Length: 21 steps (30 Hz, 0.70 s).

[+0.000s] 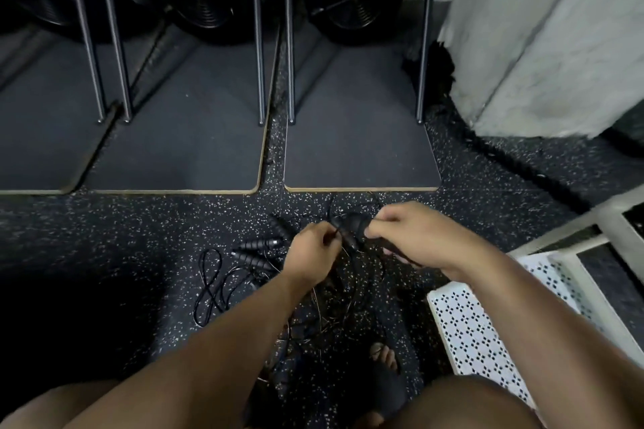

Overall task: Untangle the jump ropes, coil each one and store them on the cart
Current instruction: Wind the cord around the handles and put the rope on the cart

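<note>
When viewed from the head camera, the tangle of jump ropes (350,225) is held up above the speckled floor (139,226), in front of the knees. One thin strand is pinched by the curled fingers of the left hand (312,249). The dark knot is gripped by the right hand (414,233), close beside the left. Loose strands are draped down to the floor. Ribbed handles (256,251) and a looped cord (211,286) are laid left of the hands. The white perforated cart (467,324) is positioned at the right. Dark mats (359,150) are laid beyond.
</note>
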### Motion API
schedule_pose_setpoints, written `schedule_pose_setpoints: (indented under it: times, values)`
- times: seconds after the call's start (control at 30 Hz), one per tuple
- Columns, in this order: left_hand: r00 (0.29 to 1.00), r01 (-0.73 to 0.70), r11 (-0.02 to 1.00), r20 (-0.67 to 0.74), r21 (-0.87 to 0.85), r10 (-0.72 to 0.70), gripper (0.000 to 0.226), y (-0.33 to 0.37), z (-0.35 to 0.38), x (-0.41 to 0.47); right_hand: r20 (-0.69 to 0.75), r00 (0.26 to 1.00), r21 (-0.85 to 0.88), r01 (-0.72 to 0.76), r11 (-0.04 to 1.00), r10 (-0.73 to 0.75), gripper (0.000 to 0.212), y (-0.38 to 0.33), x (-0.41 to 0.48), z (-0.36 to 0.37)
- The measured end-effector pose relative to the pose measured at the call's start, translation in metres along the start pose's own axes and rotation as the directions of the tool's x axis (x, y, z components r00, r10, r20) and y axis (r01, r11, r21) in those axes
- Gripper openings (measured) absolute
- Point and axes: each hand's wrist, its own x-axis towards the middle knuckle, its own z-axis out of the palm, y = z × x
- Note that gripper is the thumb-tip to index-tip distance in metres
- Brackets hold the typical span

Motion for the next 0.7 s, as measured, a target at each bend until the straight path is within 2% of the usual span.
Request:
schedule_pose_setpoints:
  times: [0.3,0.4,0.47,0.53,0.6,0.7]
  values:
    - [0.999,-0.004,0.985,0.043,0.174,-0.004,0.023,0.029,-0.066,-0.023,-0.161,0.948,0.109,0.293,0.950,-0.274,0.028,-0.094,-0.071,-0.035]
    - [0.994,-0.010,0.965,0.106,0.260,-0.019,0.028,0.036,-0.079,-0.037,-0.280,0.896,0.330,0.427,0.842,-0.344,0.019,-0.125,-0.087,-0.051]
    - [0.991,0.050,0.982,0.115,0.182,-0.071,0.034,0.041,-0.089,-0.045,-0.360,0.862,0.518,0.503,0.692,-0.358,0.014,-0.142,-0.097,-0.065]
    - [0.990,0.094,0.993,0.099,0.074,-0.102,0.033,0.049,-0.102,-0.055,-0.415,0.835,0.614,0.550,0.566,-0.361,0.020,-0.151,-0.101,-0.072]
    - [0.993,0.104,0.993,0.061,-0.057,-0.100,0.033,0.057,-0.112,-0.063,-0.445,0.820,0.634,0.572,0.520,-0.360,0.020,-0.151,-0.097,-0.066]
    - [0.996,0.084,0.980,-0.020,-0.179,-0.089,0.034,0.068,-0.126,-0.069,-0.482,0.802,0.608,0.597,0.524,-0.353,0.015,-0.142,-0.080,-0.042]
